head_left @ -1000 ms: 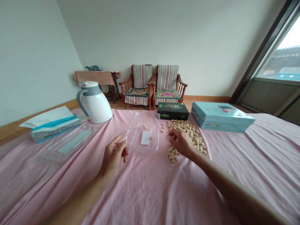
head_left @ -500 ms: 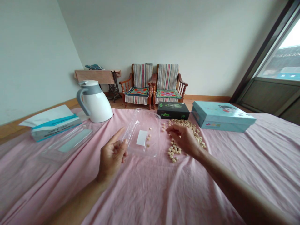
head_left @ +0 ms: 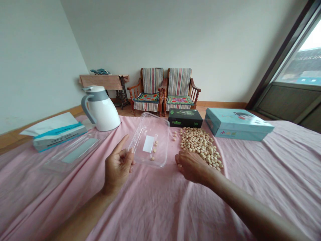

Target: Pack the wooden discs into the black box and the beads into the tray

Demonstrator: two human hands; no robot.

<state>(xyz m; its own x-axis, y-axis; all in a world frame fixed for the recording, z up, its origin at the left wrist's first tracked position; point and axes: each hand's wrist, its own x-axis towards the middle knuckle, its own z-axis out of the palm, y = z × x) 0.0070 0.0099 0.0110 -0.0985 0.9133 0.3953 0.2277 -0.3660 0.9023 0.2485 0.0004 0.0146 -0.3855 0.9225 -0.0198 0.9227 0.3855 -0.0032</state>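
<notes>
My left hand [head_left: 119, 165] pinches the left edge of a clear plastic box [head_left: 164, 147], its index finger stretched out. The box tilts a little. A white label [head_left: 148, 144] and several small round beige pieces [head_left: 154, 150], nut-like in look, show inside it. To the right of the box, my right hand [head_left: 192, 165] is low over the cloth at the near left edge of a pile of the same pieces [head_left: 200, 142]. Its fingers are curled together, and whatever they hold is hidden. A few loose pieces [head_left: 174, 136] lie between box and pile.
A black box [head_left: 185, 117] and a light blue box [head_left: 238, 124] stand behind the pile. On the left are a white jug [head_left: 104, 112], a tissue pack [head_left: 60, 134] and a clear plastic lid or tray [head_left: 80, 150]. A pink cloth [head_left: 155, 207] covers the surface.
My right hand has moved from over the pile towards me, to its near left edge, fingers closed. The plastic box has shifted slightly left and tilted, its pieces sliding left and nearer me.
</notes>
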